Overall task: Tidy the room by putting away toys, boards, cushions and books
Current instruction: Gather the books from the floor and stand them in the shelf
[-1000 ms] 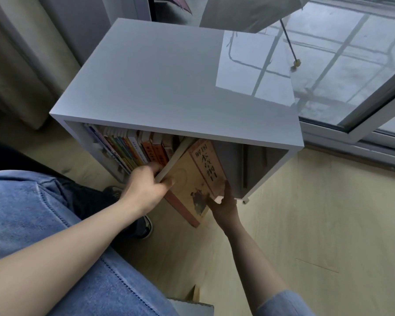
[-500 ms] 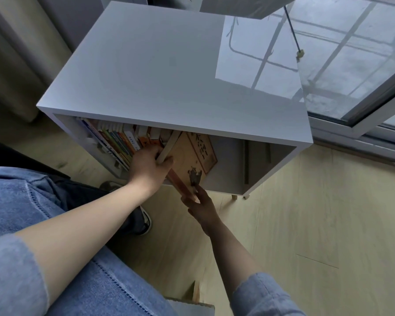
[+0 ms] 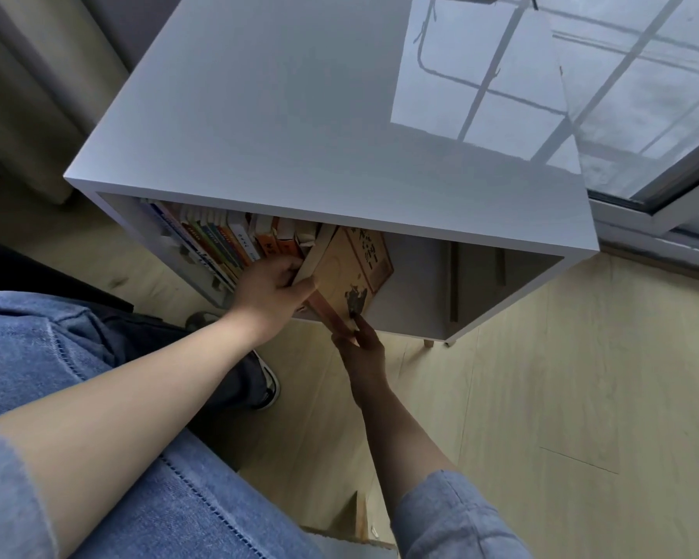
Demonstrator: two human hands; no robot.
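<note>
A brown-covered book leans tilted inside the white cabinet, to the right of a row of upright books. My left hand grips the brown book's page edge, thumb on the cover and fingers curled behind it. My right hand is below the shelf, its straight fingertips pressing against the book's lower corner. The cabinet top hides the upper parts of all the books.
The cabinet's right half holds no books. A glass window stands behind it at the right, a curtain at the left. My jeans-clad knee and a shoe are on the pale wood floor.
The brown book has gone deeper into the cabinet. My right hand slid from its cover down to its lower corner. The view moved closer to the cabinet.
</note>
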